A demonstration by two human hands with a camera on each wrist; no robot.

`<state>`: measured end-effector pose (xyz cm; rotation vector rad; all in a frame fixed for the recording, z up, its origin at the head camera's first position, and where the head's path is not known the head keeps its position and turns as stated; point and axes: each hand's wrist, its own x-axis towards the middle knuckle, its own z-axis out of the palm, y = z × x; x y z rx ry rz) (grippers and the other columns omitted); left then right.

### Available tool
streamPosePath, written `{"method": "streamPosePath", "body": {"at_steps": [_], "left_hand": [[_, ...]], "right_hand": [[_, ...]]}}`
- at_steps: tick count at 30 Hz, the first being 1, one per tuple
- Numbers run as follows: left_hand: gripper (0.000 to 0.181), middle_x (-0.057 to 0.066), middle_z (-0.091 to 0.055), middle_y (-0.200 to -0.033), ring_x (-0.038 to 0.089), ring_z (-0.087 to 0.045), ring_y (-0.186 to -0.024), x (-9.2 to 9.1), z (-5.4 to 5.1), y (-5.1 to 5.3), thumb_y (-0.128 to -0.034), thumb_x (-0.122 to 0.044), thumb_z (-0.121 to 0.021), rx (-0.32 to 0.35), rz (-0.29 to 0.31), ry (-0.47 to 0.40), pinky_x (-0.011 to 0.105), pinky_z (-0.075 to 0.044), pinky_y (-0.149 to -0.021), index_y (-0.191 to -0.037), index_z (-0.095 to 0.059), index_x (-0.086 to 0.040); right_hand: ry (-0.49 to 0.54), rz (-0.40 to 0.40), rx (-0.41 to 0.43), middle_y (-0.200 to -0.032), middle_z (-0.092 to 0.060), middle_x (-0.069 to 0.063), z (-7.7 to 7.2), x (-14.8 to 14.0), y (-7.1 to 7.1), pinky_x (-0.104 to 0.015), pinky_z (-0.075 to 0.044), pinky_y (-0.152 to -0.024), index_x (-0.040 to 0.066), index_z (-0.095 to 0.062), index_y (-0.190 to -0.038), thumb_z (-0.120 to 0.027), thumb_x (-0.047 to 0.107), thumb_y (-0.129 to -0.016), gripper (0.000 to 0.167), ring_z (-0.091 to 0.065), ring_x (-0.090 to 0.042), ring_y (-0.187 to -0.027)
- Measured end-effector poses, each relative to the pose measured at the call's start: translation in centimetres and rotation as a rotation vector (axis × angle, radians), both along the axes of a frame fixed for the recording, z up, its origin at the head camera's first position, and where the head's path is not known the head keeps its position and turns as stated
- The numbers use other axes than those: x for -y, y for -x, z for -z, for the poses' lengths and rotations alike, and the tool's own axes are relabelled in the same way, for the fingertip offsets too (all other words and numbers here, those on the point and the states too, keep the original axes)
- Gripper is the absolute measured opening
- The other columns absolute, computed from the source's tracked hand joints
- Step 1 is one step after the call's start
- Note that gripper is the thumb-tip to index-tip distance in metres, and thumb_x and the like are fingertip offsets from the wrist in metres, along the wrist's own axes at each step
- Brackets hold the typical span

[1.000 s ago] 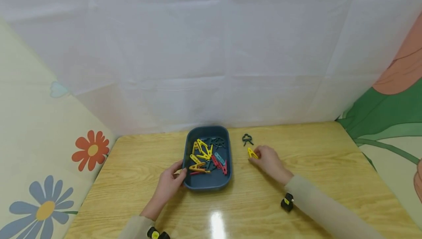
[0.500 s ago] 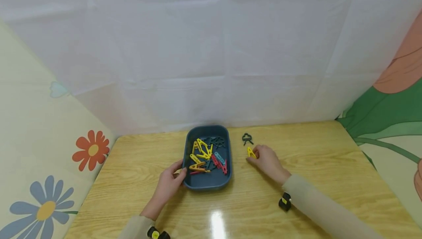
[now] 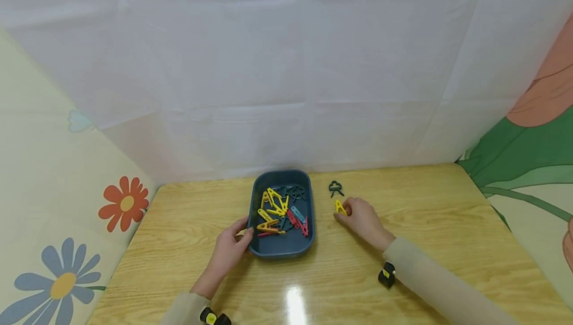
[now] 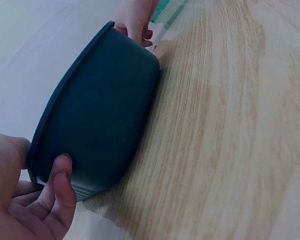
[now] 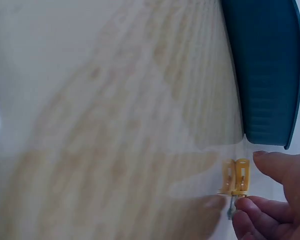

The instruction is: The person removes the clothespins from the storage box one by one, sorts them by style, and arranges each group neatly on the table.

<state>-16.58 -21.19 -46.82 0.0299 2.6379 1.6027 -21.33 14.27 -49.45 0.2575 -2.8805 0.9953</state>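
Note:
In the head view my left hand (image 3: 230, 248) holds the near left side of a dark blue plastic tray (image 3: 282, 250), its thumb at the rim. Curled fingers lie against the tray's outer wall (image 4: 100, 105) in the left wrist view. Several plastic clothespins lie inside, among them yellow ones (image 3: 276, 206), a blue one (image 3: 297, 215), a red one (image 3: 306, 227) and dark green clips (image 3: 296, 193). To the tray's right, my right hand (image 3: 364, 220) has a yellow clothespin (image 3: 339, 206) between thumb and fingers at the tabletop. Its legs are partly hidden by the hand.
A dark green clip (image 3: 335, 189) lies on the wooden table (image 3: 425, 220) just beyond the right hand. A white sheet (image 3: 250, 91) hangs behind the table's back edge. Flower-patterned panels (image 3: 53, 185) stand at both sides.
Over the first half second my right hand shifted slightly left with the yellow clothespin, which turned a little more upright in view. Since then it has barely moved. Left hand and tray stay put.

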Motion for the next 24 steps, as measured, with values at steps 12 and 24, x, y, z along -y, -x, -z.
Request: {"method": "streamPosePath", "body": {"at_steps": [12,24], "left_hand": [[0.042,0.026,-0.063,-0.135,0.017,-0.070,-0.075,-0.1,-0.1,-0.1,-0.1046,-0.007,-0.061,-0.011,-0.003,-0.008,0.028,-0.056,-0.059,-0.145,-0.057,0.002],[0.042,0.027,-0.064,-0.135,0.019,-0.071,-0.078,-0.1,-0.2,-0.2,-0.1046,-0.008,-0.061,-0.013,0.001,-0.016,0.029,-0.057,-0.059,-0.145,-0.057,0.002]], "right_hand": [[0.003,-0.040,-0.083,-0.091,-0.070,-0.011,-2.7,0.6,0.9,-0.042,-0.057,-0.074,-0.004,-0.072,-0.108,-0.077,0.019,-0.095,0.027,-0.065,-0.024,-0.082],[-0.032,-0.149,-0.099,-0.106,-0.073,-0.014,-5.9,3.0,2.1,-0.044,-0.058,-0.086,-0.002,-0.071,-0.115,-0.075,0.020,-0.097,0.029,-0.069,-0.027,-0.095]]}}
